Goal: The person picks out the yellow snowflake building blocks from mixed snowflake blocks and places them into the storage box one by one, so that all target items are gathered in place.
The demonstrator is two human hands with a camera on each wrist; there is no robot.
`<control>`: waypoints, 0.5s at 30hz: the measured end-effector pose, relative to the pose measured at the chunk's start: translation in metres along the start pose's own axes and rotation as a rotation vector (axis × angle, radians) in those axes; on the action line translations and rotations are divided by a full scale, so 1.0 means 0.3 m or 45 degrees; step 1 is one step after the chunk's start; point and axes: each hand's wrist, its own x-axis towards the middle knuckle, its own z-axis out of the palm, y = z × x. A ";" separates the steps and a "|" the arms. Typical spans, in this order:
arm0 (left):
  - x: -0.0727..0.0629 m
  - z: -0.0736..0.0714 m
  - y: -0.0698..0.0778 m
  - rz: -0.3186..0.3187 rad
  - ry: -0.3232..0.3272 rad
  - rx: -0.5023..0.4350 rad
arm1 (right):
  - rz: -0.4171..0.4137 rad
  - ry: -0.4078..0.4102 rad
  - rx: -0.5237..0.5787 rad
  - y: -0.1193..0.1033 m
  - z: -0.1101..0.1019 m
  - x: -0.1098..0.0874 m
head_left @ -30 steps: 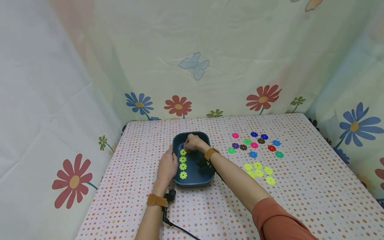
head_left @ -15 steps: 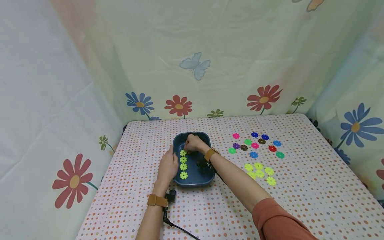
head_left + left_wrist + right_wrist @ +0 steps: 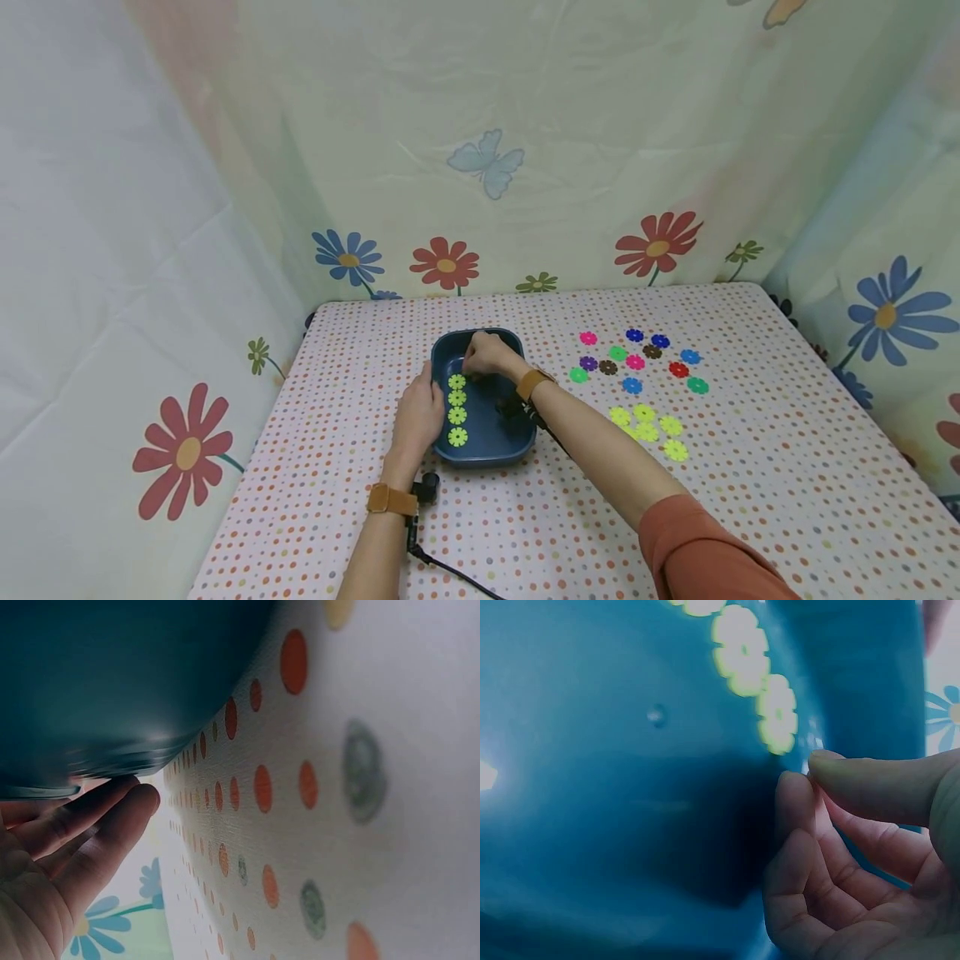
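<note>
A dark blue tray (image 3: 491, 454) stands on the table, with a column of several yellow-green flower-shaped discs (image 3: 457, 415) along its left side. My left hand (image 3: 420, 412) rests against the tray's left wall. In the left wrist view, its fingers (image 3: 112, 840) lie fairly straight by the tray's outer side (image 3: 127, 682). My right hand (image 3: 489, 357) is inside the tray at the far end of the column. The right wrist view shows its fingers curled and the thumb (image 3: 877, 780) close to the index fingertip, just past the last disc (image 3: 778, 716). Nothing shows between those tips.
Right of the tray lies a group of loose yellow discs (image 3: 647, 432). Behind them are scattered discs in other colours, among them a pink disc (image 3: 635, 362) and a red disc (image 3: 678, 370). A cable (image 3: 457, 575) trails from the left wrist camera across the dotted tablecloth.
My right hand has shifted very slightly right, a little away from the end disc. The left hand, the tray and the discs stay where they were.
</note>
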 end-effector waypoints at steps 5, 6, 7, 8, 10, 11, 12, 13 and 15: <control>-0.002 -0.005 0.005 -0.006 -0.005 -0.024 | -0.058 0.039 0.049 -0.006 -0.054 -0.020; -0.002 -0.005 0.007 -0.013 -0.008 -0.024 | -0.070 0.045 0.062 -0.010 -0.067 -0.026; -0.003 -0.006 0.008 -0.018 -0.010 -0.027 | -0.081 0.050 0.081 -0.013 -0.081 -0.032; -0.003 -0.007 0.009 -0.022 -0.011 -0.025 | -0.096 0.049 0.100 -0.017 -0.095 -0.039; -0.004 -0.009 0.012 -0.031 -0.015 -0.020 | -0.123 0.046 0.135 -0.021 -0.124 -0.055; -0.004 -0.009 0.013 -0.034 -0.015 -0.017 | -0.132 0.042 0.158 -0.022 -0.139 -0.065; -0.005 -0.010 0.014 -0.032 -0.013 -0.012 | -0.138 0.040 0.179 -0.022 -0.154 -0.074; -0.005 -0.009 0.015 -0.032 -0.011 -0.007 | -0.136 0.042 0.190 -0.020 -0.169 -0.084; -0.006 -0.008 0.016 -0.028 -0.004 0.002 | -0.130 0.045 0.210 -0.013 -0.196 -0.105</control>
